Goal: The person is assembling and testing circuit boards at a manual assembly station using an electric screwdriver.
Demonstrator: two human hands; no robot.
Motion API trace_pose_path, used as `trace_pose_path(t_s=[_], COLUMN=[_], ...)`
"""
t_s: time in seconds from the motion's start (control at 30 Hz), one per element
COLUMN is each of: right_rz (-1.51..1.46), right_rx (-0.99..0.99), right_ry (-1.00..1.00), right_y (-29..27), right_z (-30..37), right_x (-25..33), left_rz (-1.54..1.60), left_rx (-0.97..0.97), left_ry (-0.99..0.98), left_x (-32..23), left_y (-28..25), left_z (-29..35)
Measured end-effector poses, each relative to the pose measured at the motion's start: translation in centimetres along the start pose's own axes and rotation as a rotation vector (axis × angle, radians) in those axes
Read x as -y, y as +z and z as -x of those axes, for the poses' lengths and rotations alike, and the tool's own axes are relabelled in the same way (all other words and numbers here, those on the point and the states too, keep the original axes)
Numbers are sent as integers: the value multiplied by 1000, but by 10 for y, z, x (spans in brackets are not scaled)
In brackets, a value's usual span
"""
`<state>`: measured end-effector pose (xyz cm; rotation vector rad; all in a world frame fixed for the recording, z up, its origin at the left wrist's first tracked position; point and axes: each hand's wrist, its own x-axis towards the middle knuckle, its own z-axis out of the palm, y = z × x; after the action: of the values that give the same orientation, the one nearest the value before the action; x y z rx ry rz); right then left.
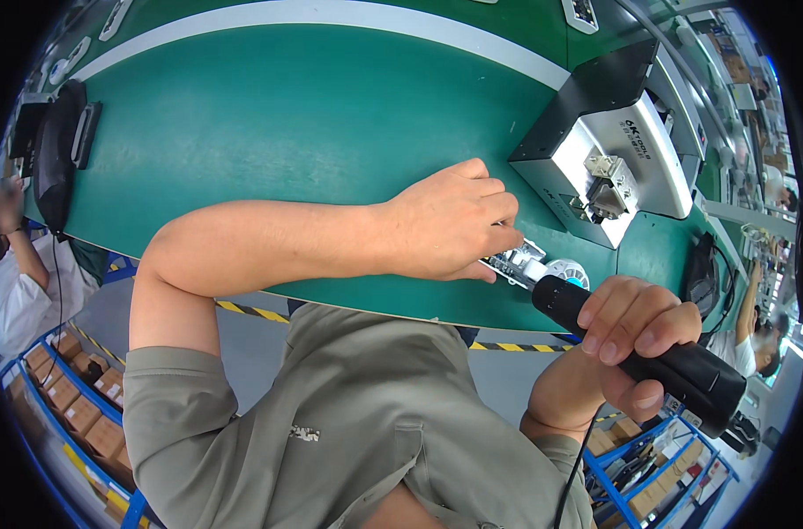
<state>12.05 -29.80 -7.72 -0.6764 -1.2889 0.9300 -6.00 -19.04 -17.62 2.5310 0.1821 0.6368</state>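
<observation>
My right hand (635,339) is wrapped round a black electric screwdriver (697,379) at the right, near the table's front edge. The tool slants up and leftward, and its narrow end meets a small white device (564,271) with a round part and exposed inner parts. My left hand (459,225) is closed on the left end of that device and holds it on the green table (269,115). The fingers partly cover it, and where exactly the bit touches is too small to tell.
A silver and black screw feeder (608,167) stands just beyond the device. A black tool (62,154) lies at the table's far left, and a black pouch-like thing with cables (705,273) at the right. Blue racks with cartons (79,406) flank me; other people sit nearby.
</observation>
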Motion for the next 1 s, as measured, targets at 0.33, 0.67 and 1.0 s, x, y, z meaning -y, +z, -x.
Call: trace_pose_path(t_s=[0.33,0.67,1.0], right_rz=[0,267,-13], right_rx=[42,81,65], right_ry=[41,-260,-112], right_y=[-5,-36,-1], right_z=[-16,-50,-45], right_x=[24,23,0], left_rz=[-21,-113,20], left_rx=[-2,-25,100], left_ry=[45,12,-182], left_x=[1,-6,7], left_y=[2,-22,-21], left_z=[0,5,17])
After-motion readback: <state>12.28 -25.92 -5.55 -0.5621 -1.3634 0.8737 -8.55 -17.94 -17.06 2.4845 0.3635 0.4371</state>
